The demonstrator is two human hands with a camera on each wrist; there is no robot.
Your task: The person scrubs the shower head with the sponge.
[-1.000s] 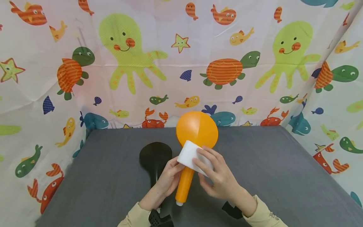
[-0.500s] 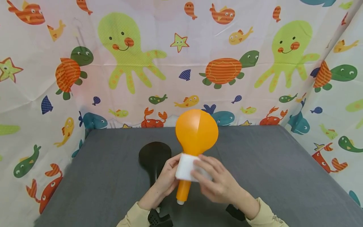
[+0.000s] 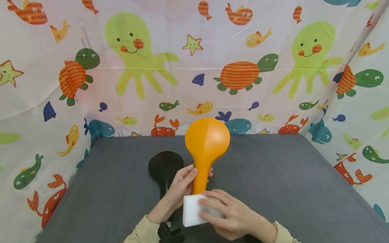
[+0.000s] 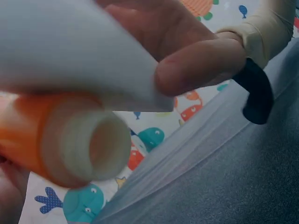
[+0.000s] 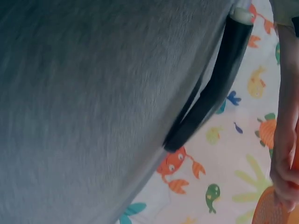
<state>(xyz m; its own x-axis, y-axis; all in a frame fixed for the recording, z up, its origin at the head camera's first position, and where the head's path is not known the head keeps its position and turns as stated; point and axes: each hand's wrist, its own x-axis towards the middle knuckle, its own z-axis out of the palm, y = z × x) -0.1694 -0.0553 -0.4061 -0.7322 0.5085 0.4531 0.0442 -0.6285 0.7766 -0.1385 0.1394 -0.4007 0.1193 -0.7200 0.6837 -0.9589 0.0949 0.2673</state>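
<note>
An orange handheld shower head [image 3: 208, 141] is held upright above the table, its rounded back toward me. My left hand [image 3: 179, 189] grips its handle, thumb in front and fingertips showing on the far side. My right hand [image 3: 232, 216] holds a white sponge block [image 3: 192, 211] at the lower end of the handle and covers its right part. In the left wrist view, the sponge [image 4: 56, 46] overlaps the handle beside the hollow white connector [image 4: 100, 147], and the right thumb [image 4: 201, 67] presses on it. The right wrist view catches dotted orange face [image 5: 268, 207] at its corner.
A black shower head [image 3: 165, 165] lies on the grey table [image 3: 273, 179], left of and partly behind the left hand. Its handle [image 5: 210, 93] shows in the right wrist view. A printed sea-animal curtain [image 3: 182, 67] encloses the back and sides.
The right hand has slid the sponge from the neck of the orange shower head down to its handle end. The shower head has turned slightly, and the left hand still grips it.
</note>
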